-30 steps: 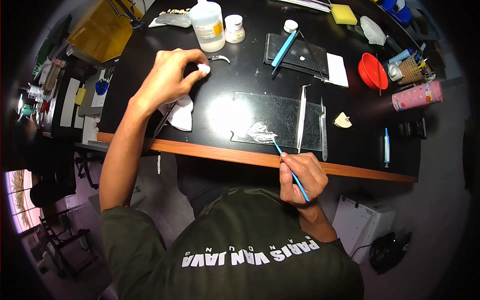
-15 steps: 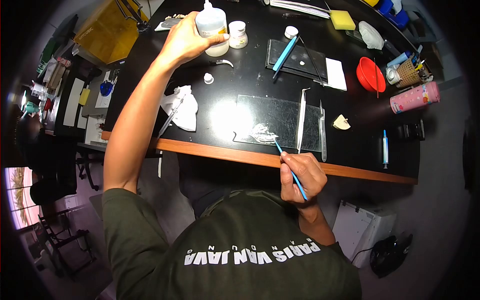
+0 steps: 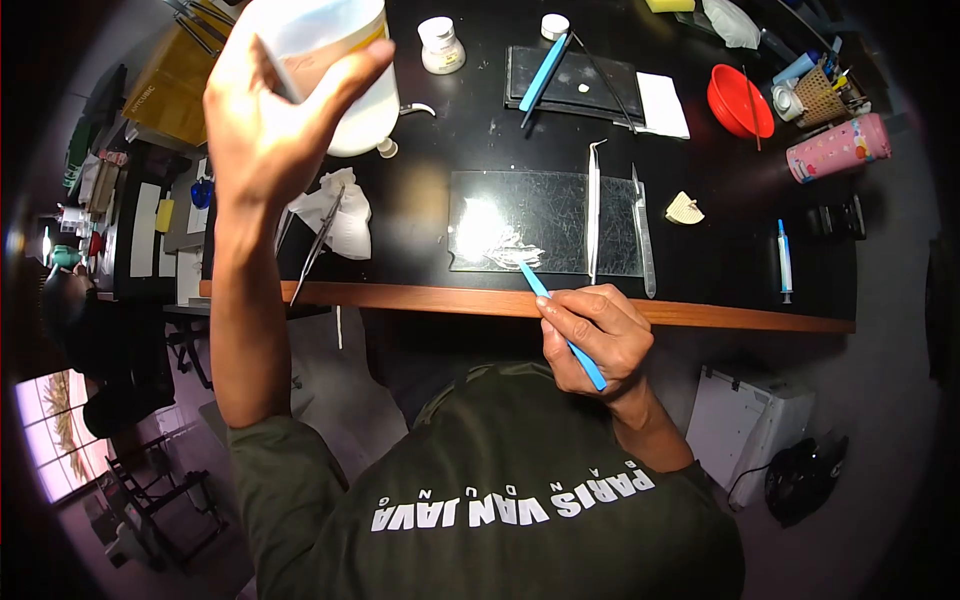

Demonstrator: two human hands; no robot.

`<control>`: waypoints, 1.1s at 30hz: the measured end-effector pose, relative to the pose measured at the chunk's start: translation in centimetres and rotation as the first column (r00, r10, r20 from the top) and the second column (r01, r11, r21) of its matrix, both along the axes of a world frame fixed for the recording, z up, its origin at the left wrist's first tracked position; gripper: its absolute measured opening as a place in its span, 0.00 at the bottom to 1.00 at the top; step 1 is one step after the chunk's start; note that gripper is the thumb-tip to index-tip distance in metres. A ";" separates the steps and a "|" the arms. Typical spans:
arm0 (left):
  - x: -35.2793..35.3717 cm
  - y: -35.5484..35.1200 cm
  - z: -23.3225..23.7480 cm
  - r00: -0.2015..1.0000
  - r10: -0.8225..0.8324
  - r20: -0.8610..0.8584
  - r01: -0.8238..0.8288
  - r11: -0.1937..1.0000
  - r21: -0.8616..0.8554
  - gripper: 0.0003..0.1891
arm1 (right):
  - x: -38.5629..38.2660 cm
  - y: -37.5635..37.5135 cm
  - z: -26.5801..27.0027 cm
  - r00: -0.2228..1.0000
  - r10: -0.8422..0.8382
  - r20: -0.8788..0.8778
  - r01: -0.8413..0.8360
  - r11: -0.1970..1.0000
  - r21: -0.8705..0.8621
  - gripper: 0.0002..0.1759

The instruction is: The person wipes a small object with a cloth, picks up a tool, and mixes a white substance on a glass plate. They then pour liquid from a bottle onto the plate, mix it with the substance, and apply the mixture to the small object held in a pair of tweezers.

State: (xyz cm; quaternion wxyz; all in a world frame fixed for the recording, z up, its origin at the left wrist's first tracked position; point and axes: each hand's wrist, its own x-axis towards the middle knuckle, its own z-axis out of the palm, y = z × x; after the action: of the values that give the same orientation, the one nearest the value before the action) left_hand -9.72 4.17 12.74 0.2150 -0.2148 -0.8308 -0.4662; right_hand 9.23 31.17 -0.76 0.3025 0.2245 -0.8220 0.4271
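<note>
My left hand is closed around a translucent white plastic bottle with a yellow label edge, lifted close to the camera at upper left. My right hand pinches a slim blue plastic spatula like a pen. The spatula's tip touches white paste smeared on a glass slab by the table's front edge. Across the slab lies a thin metal instrument, with a scalpel-like tool beside it. Light glares off the slab's left half.
A small lidded jar stands beyond the bottle. Tweezers rest on crumpled tissue at left. A black plate carries a blue-handled tool. On the right are a red bowl, a pink bottle and a syringe.
My left hand has raised the bottle off the table towards the camera, away from the jar. My right hand has shifted slightly left, with the spatula tip still at the paste. The view has tilted a little.
</note>
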 end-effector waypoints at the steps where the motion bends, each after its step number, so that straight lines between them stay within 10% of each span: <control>1: 1.6 0.3 0.6 0.999 -0.025 0.019 0.025 1.000 -0.012 0.36 | 0.0 0.0 0.0 1.000 -0.002 -0.002 0.002 1.000 0.007 0.16; 10: 9.0 0.7 -0.6 0.936 -0.143 0.322 0.196 0.971 -0.136 0.29 | -0.2 0.2 0.2 1.000 -0.004 -0.009 0.004 1.000 -0.016 0.18; 29: 12.0 3.0 -1.5 0.908 0.056 0.415 0.326 0.527 -0.785 0.39 | -0.4 0.4 0.1 0.999 -0.027 0.040 0.031 0.993 -0.115 0.15; 33: 11.6 3.6 -1.0 0.932 -0.030 0.360 0.332 0.465 -0.820 0.27 | -0.4 0.4 0.2 0.997 -0.027 0.074 0.038 0.988 -0.150 0.14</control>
State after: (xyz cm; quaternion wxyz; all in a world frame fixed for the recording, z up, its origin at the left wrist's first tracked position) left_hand 1.87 7.82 11.74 -0.1016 -0.3095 -0.9450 -0.0279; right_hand 8.86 31.53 -0.53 0.2960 0.1721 -0.8012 0.4908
